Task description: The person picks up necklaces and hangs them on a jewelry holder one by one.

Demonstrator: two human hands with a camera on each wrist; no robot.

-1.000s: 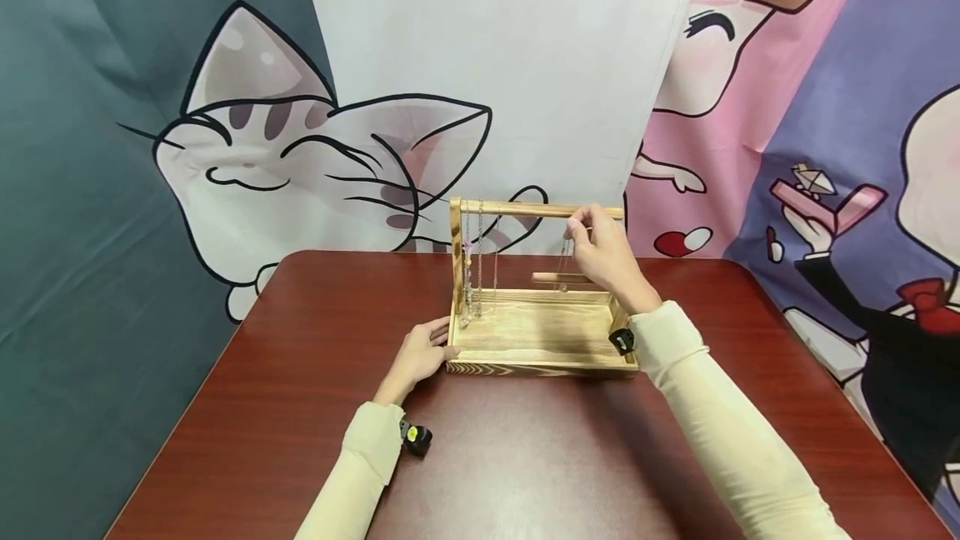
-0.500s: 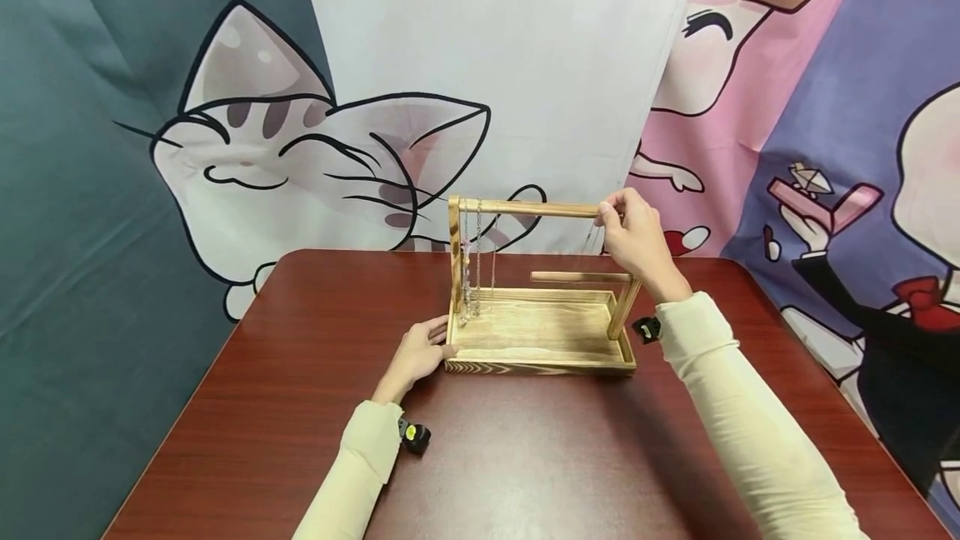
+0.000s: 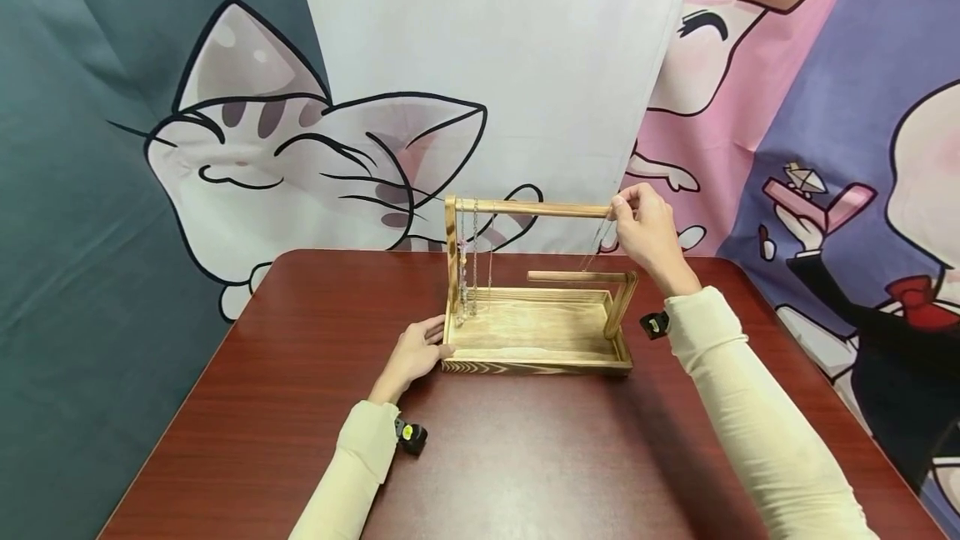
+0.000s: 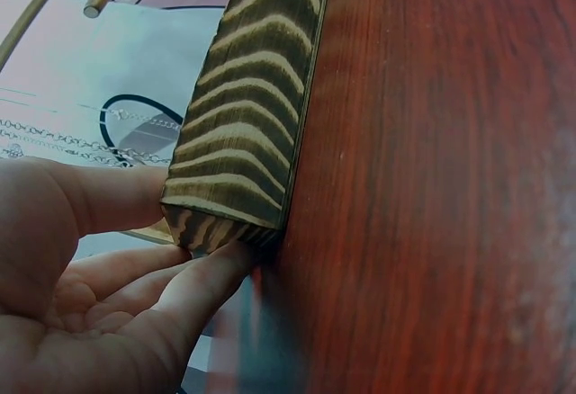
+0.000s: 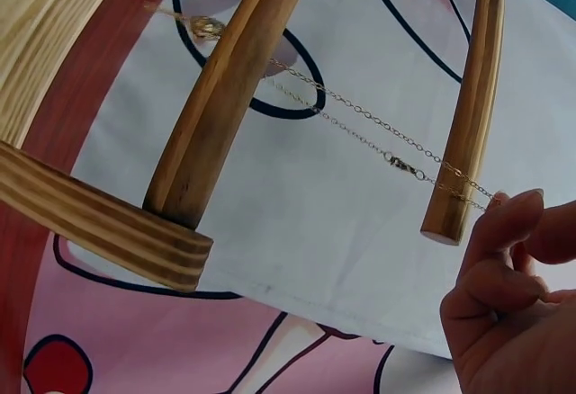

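Observation:
A wooden jewelry stand has a tray base, a long upper bar and a shorter lower bar. At the upper bar's free right end, my right hand pinches a fine chain necklace between thumb and fingertips. The chain slants away with a small pendant at its far end, crossing the bar close to its tip. My left hand grips the tray's front left corner, thumb on one side and fingers against the end. Several other necklaces hang at the bar's left.
The stand rests on a reddish-brown table. Behind it hangs a printed cloth with cartoon figures. The right post holds up the lower bar.
My right hand has moved right along the upper bar to its free end, drawing the necklace with it, now slanted. My left hand stays on the tray corner.

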